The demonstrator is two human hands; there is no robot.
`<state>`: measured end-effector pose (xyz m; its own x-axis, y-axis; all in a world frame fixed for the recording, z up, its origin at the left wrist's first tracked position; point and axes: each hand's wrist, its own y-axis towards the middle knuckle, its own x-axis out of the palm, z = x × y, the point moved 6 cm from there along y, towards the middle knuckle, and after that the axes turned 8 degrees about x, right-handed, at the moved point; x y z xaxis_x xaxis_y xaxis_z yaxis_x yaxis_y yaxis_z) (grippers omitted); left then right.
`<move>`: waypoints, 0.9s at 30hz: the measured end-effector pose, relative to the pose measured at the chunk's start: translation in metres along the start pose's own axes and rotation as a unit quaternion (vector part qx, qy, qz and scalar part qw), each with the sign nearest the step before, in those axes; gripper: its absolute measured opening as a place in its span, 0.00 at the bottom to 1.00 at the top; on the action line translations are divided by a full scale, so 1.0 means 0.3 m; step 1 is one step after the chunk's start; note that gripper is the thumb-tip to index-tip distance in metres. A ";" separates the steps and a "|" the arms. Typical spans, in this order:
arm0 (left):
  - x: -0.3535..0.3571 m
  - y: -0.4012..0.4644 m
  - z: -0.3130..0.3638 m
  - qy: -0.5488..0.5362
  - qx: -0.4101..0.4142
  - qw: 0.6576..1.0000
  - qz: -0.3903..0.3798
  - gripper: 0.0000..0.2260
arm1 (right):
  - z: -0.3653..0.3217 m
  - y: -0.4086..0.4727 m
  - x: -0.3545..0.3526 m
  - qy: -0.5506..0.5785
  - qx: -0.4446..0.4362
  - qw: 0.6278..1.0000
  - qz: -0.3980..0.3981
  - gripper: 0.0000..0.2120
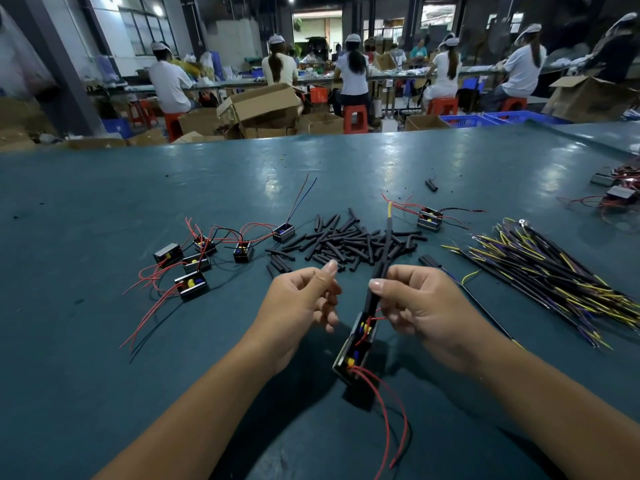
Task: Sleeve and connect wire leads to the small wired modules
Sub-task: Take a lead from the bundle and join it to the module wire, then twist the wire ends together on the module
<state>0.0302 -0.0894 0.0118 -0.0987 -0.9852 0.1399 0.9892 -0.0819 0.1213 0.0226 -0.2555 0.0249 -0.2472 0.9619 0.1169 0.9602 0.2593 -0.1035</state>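
Head view, left to right. Teal worktop [104, 202]. Far left: cluster of small modules [194, 261] with red leads sprawled toward the near edge; one more module [284, 232] just right of them with red and blue leads sticking up. Left hand [301, 303] hovers above the worktop, thumb and forefinger tips close together, other fingers [329, 308] curled; nothing visible in them. Centre, behind the hands: pile of black sleeve pieces [349, 242]. Between the hands: held module [356, 346], tilted, red leads [388, 420] hanging off its near end. Right hand [422, 299] pinches a black sleeved lead [381, 263] rising from that module, yellow tip at the far end. Another module [430, 219] beyond. Right: bundle of black, yellow and purple wire leads [554, 271]. Far right edge: more modules [613, 192], blurred.
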 end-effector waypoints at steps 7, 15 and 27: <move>-0.048 0.016 0.005 0.223 0.106 0.969 0.011 0.17 | -0.156 0.092 -0.149 -0.063 -0.029 0.994 0.083 0.15; -0.036 0.021 0.022 0.388 0.239 0.890 -0.012 0.14 | -0.517 0.408 -0.574 -0.308 -0.054 0.925 0.217 0.04; -0.027 0.017 0.021 0.450 0.280 0.848 -0.031 0.15 | -0.448 0.677 -0.894 -0.588 0.099 0.744 0.302 0.18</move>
<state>0.0354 -0.0808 0.0175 0.2223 -0.7179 -0.6597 0.7544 -0.3019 0.5828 0.3013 -0.4725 0.1054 0.1682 0.2893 -0.9424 0.9330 -0.3552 0.0575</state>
